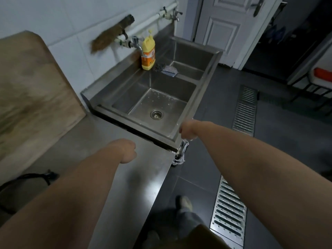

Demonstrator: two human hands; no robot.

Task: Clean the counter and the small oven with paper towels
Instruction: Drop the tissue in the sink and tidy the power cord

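Left hand [126,150] curled over the counter [147,177]; right hand [186,129] at sink [179,139] edge, fingers' state perhaps closed, unclear

Steel double sink [197,97] at centre, yellow detergent bottle [148,54] on its far rim, cloth [169,70] just right of it, brush [111,33] on far wall, white door [224,29], floor drain grates [245,108] right

A working kitchen, likely commercial, is shown: a steel double sink [161,97] is set against a tiled wall [53,18], with a steel counter [143,177] beside it, wall taps [136,43], a detergent bottle [148,53] and floor drain grates [228,209]
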